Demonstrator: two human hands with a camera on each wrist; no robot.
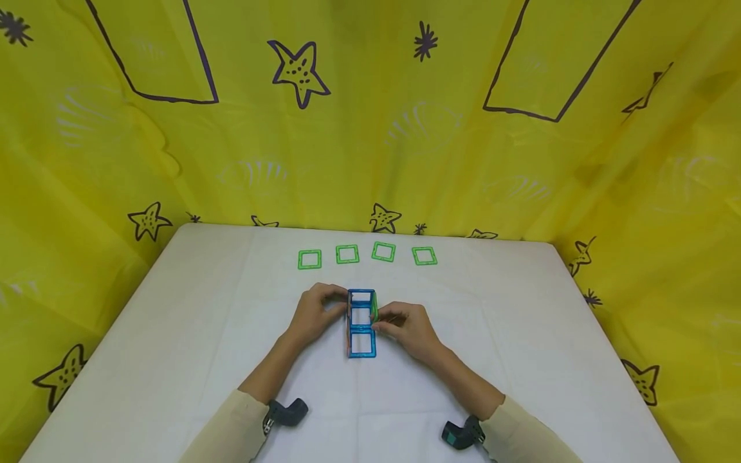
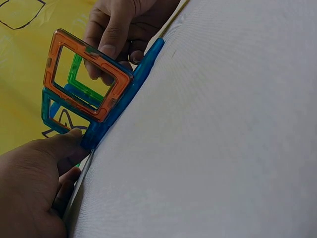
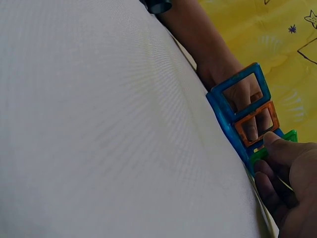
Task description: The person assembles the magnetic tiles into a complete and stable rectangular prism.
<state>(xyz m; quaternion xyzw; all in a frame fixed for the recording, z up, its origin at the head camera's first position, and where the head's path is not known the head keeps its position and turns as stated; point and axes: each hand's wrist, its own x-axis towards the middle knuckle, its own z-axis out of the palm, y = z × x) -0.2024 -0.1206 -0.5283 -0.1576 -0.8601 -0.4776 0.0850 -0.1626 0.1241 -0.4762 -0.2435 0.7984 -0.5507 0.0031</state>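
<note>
Square magnetic tiles with hollow middles are joined in a small structure in front of me. Blue tiles (image 1: 363, 355) form a row on the table, with another blue tile (image 3: 264, 87) standing up at the near end in the right wrist view. An orange tile (image 2: 50, 69) stands upright along the left side. My left hand (image 1: 312, 315) grips the structure at its far left corner, thumb and fingers at the blue edge. On the right side, my right hand (image 1: 413, 328) pinches a green tile (image 1: 375, 306), upright against the blue row.
Several loose green tiles (image 1: 300, 260) lie flat in a row farther back on the white table (image 1: 260, 373). A yellow curtain (image 1: 347, 148) with starfish drawings hangs behind and beside the table. Dark devices (image 1: 289, 412) are strapped at both wrists.
</note>
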